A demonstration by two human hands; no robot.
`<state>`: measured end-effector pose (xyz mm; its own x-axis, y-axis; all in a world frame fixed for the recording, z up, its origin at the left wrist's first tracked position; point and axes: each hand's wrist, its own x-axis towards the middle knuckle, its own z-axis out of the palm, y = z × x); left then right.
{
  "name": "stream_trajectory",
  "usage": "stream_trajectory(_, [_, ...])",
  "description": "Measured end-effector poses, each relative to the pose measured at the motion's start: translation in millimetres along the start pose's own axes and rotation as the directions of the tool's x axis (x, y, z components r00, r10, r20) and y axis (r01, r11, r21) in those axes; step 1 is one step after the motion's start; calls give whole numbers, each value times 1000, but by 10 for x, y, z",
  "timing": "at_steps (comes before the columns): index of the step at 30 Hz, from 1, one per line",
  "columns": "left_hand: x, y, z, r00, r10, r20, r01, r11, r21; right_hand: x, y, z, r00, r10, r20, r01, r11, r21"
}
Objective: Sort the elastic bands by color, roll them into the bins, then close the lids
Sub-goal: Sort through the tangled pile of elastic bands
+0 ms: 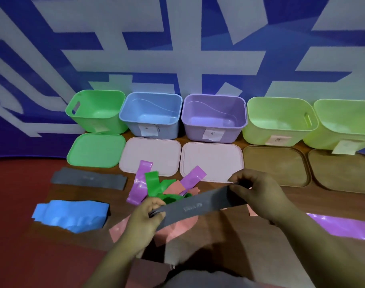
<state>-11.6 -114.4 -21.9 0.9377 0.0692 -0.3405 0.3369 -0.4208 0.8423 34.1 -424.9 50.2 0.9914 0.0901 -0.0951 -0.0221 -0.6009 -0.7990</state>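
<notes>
Both hands hold one grey band (200, 205) in front of the purple bin (193, 132), on the person's side of it and raised above the desk (314, 201). The left hand (146, 217) pinches the band's left end between thumb and curled fingers. The right hand (258, 194) pinches the right end, which sits higher, so the band runs slanted and flat between them.

The purple bin stands open with a paper label (212, 135) on its front wall. To its left stand the blue bin (131, 129) and then the green bin (90, 123). To its right are two yellow-green bins, one (258, 136) beside it and one (323, 140) further out. All five bins are open. Directly in front of the purple bin lies a pink lid (211, 156). Left of that lid are another pink lid (150, 154) and a green lid (96, 150). To its right are two brown lids (275, 163) (341, 169).

A mixed pile (154, 186) of purple, green and pink bands lies in front of the purple bin and a little to its left, partly behind the held band. Pink bands (177, 227) lie under the held band. Well to the front left of the purple bin a second grey band (89, 178) lies flat, with blue bands (71, 215) nearer the person. To the front right lies a lone purple band (341, 225).
</notes>
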Motion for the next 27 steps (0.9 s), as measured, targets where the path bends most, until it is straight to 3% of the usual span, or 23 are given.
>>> stream_trajectory(9, [-88, 97, -244, 951, -6, -310, 6, 1000, -2, 60, 189, 192, 973, 32, 231, -26, 999, -27])
stream_trajectory(18, [228, -207, -739, 963, 40, -266, -14, 995, 100, 212, -74, 664, 949, 69, 309, -58, 997, -44])
stream_trajectory(27, [688, -896, -2175, 978, 51, -200, -13, 982, 187, 714, -766, 2066, 955, 113, 274, -78, 988, -135])
